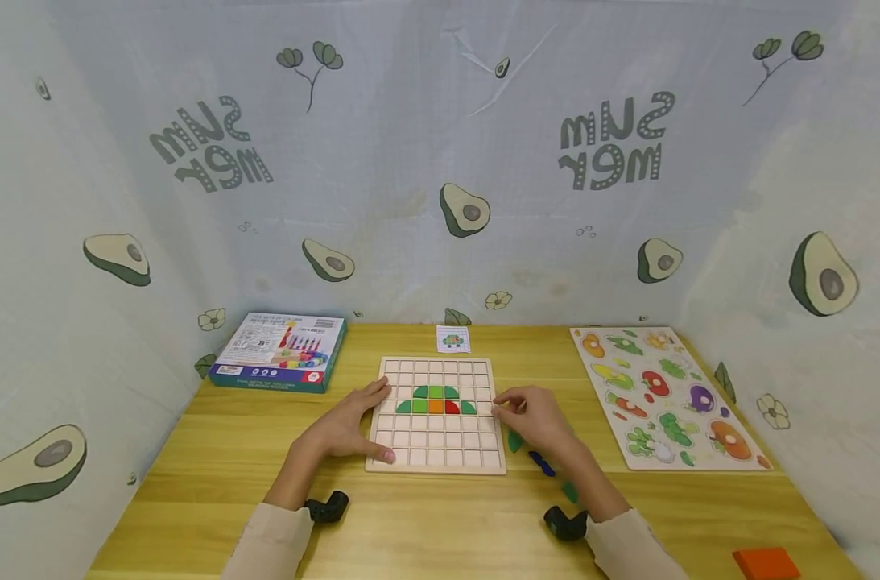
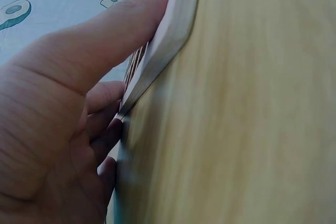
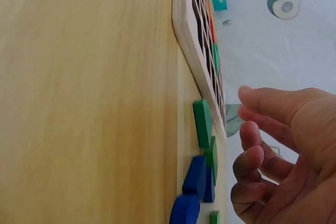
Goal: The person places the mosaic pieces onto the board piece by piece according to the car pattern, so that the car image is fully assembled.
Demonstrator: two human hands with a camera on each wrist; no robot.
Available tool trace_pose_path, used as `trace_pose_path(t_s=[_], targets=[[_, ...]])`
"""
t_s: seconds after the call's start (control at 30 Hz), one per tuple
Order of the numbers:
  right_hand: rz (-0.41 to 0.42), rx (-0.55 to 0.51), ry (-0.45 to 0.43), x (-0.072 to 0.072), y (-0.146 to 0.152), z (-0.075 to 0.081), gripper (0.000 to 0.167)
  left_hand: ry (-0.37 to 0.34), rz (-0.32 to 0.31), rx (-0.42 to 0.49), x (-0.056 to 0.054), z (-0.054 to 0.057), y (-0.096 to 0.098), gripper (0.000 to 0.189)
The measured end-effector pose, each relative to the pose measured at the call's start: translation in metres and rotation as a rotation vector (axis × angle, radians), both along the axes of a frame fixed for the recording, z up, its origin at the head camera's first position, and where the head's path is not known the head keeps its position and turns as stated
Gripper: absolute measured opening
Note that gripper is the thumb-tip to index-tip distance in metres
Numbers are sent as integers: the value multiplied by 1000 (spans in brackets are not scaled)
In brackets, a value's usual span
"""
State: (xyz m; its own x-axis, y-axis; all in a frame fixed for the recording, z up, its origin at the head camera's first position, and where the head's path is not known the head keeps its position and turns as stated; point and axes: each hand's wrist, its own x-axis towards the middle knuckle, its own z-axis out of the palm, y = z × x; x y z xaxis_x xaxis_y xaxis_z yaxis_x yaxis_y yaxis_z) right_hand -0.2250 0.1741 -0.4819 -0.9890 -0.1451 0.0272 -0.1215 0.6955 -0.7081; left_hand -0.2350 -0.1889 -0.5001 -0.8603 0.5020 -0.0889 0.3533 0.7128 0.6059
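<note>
A wooden grid board [image 1: 435, 461] lies flat on the table. Green pieces [image 1: 419, 407], an orange square [image 1: 435, 408] and a red piece [image 1: 452, 408] fill cells in its middle rows. My left hand [image 1: 347, 423] rests at the board's left edge, thumb on the lower corner and fingers spread near the upper part. At the right edge is my right hand [image 1: 532, 415], fingers loosely bent; in the right wrist view nothing shows between thumb and fingers. Loose green pieces [image 3: 202, 124] and blue pieces [image 3: 195, 177] lie beside the board, below that hand.
Behind the board lies a small pattern card [image 1: 452, 340]. A boxed bead set [image 1: 280, 350] is at the back left. To the right lies a vegetable puzzle board [image 1: 671, 403]. An orange block [image 1: 766, 563] sits at the front right. Printed cloth [image 1: 396, 177] encloses the table.
</note>
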Motion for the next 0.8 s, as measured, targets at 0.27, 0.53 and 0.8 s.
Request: trace_pose_path(t_s=[0.27,0.53,0.8], targets=[[39,-1,-3,13,20,2,19,0,7,-14,-1,-1,1,122],[124,35,-19,21,30,-2,17,4,5,-12,-2,-3,0,122],[163,72,-70,26,37,0,26,8,5,-13,-1,-2,0,121]])
